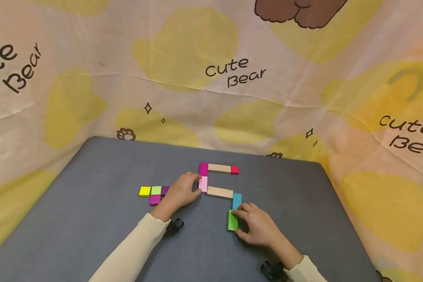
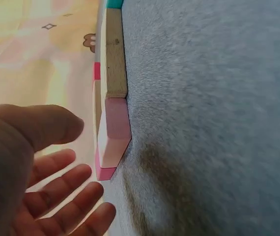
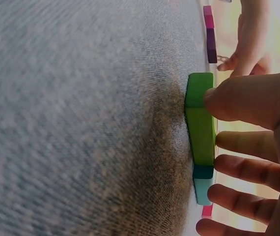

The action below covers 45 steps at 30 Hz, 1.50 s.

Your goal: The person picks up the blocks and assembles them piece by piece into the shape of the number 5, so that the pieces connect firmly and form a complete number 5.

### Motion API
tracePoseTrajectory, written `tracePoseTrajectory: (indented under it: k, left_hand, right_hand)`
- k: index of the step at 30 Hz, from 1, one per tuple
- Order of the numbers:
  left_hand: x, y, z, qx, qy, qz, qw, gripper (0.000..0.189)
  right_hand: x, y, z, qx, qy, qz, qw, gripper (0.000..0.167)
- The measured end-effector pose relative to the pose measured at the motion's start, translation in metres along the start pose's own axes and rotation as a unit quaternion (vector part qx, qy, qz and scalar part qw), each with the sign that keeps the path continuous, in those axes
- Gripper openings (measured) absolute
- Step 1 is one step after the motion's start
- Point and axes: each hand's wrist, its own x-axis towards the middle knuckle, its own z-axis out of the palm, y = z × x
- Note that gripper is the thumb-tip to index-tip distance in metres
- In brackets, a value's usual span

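A wooden pink block lies flat in a branching line of blocks. My left hand is beside its left side, and the left wrist view shows a gap between the pink block and the thumb and fingers. At the near end of the line lies a green block, touching or almost touching a blue block. My right hand holds the green block between thumb and index finger; the thumb is at its near end in the right wrist view. Its other fingers are spread along the row.
A natural wood block joins the pink and blue ones. Farther back are a magenta block, another wood block and a red block. Yellow, light green and purple blocks lie left, partly behind the left hand.
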Motion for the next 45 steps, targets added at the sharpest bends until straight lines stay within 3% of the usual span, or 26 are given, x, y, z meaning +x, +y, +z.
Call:
tracePoseTrajectory:
  k: [9, 20, 27, 34, 45]
  left_hand:
    - [-0.029, -0.01, -0.003, 0.026, 0.034, 0.082, 0.9958, 0.037]
    - [-0.055, -0.034, -0.027, 0.07, 0.1, 0.099, 0.9875, 0.042]
    - [-0.055, -0.053, -0.029, 0.087, 0.105, 0.087, 0.9869, 0.038]
    - [-0.048, -0.07, -0.027, 0.102, 0.084, 0.057, 0.9895, 0.038]
    - [-0.042, -0.075, -0.032, 0.11, 0.052, 0.047, 0.9914, 0.031]
  right_hand:
    - [0.0, -0.002, 0.003, 0.01, -0.006, 0.003, 0.9999, 0.047]
    - [-0.001, -0.001, 0.0, 0.01, -0.011, 0.011, 0.9998, 0.047]
    - [-0.003, 0.0, 0.0, 0.013, -0.014, 0.016, 0.9997, 0.047]
    - [-0.004, 0.0, 0.003, 0.027, -0.008, 0.018, 0.9994, 0.047]
    - [-0.001, -0.001, 0.004, 0.037, 0.0, 0.02, 0.9991, 0.047]
